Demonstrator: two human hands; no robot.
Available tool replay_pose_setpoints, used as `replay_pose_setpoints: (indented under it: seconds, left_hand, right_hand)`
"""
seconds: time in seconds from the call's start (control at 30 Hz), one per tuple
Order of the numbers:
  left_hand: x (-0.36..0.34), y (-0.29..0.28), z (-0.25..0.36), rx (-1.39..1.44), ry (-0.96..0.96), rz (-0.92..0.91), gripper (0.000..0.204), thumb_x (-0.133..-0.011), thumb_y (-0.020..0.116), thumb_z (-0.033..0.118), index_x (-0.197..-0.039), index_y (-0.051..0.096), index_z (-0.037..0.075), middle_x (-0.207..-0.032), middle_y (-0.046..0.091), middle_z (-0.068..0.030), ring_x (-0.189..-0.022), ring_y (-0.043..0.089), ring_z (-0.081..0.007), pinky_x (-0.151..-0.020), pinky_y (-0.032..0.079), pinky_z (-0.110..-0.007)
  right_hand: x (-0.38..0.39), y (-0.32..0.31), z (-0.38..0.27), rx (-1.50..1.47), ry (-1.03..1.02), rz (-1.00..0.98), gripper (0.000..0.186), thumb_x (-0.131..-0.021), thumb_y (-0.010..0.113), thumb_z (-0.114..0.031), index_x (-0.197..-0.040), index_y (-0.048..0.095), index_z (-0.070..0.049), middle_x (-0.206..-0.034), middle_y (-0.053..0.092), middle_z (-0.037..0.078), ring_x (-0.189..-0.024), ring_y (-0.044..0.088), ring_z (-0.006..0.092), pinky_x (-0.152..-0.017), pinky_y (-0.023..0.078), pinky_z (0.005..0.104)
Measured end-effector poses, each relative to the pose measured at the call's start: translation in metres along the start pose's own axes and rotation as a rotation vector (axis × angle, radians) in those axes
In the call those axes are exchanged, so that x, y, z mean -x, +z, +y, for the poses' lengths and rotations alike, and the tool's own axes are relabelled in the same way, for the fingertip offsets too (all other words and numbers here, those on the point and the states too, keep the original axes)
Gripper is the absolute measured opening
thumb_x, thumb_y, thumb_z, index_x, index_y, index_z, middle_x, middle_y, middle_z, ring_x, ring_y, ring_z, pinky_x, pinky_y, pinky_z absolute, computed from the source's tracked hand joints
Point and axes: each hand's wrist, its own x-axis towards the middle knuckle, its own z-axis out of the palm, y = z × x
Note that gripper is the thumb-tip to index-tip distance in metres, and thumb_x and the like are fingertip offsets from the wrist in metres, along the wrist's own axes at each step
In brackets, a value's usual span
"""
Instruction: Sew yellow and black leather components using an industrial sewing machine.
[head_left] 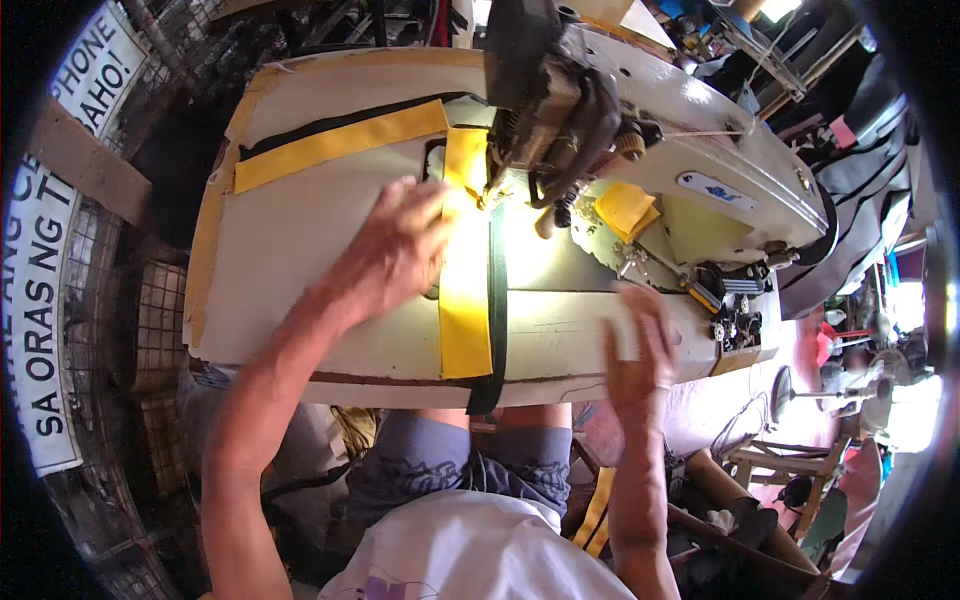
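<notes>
My left hand (pixel 405 240) lies against the left edge of an upright yellow strip (pixel 466 330), fingers loosely bent and apart. That strip runs from beside the sewing machine's needle area to the table's front edge, with a black band (pixel 497 300) along its right. My right hand (pixel 640 350), slightly blurred, is open over the front of the table with nothing visible in it. A second yellow strip (pixel 340 139) with a black band lies crosswise at the back left. The machine head (pixel 545 110) stands above a brightly lit spot, where detail at the needle is washed out.
The white table (pixel 270 260) has taped edges. Yellow pieces (pixel 625 210) sit under the machine arm, near a metal mechanism (pixel 720 285) at right. Signboards (pixel 45 340) and wire grid stand at left. A fan (pixel 785 390), wooden stool and clutter fill the right. Another yellow strip (pixel 598 505) hangs below.
</notes>
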Motion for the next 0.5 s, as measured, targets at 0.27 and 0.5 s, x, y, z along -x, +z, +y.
replay_pose_setpoints:
  seconds: [0.27,0.5]
  left_hand:
    - [-0.092,0.044,-0.138,-0.162,-0.417,0.182,0.065,-0.096,0.067,0.04,-0.145,0.05,0.001,-0.138,0.058,-0.0216,-0.127,0.057,-0.036,-0.112,0.043,-0.048]
    - [-0.087,0.04,-0.135,0.071,-0.362,0.099,0.029,-0.089,0.071,0.03,-0.102,0.066,0.005,-0.098,0.072,-0.0157,-0.099,0.069,-0.0343,-0.088,0.054,-0.047]
  right_hand:
    - [0.02,-0.02,0.058,0.175,0.136,-0.083,0.027,-0.096,0.063,-0.005,-0.123,0.065,-0.003,-0.111,0.064,0.016,-0.102,0.062,0.0331,-0.091,0.049,0.0421]
    - [0.01,-0.021,-0.009,-0.032,0.052,-0.085,0.026,-0.098,0.051,0.002,-0.124,0.054,0.002,-0.1,0.059,0.019,-0.09,0.063,0.0351,-0.072,0.053,0.0429]
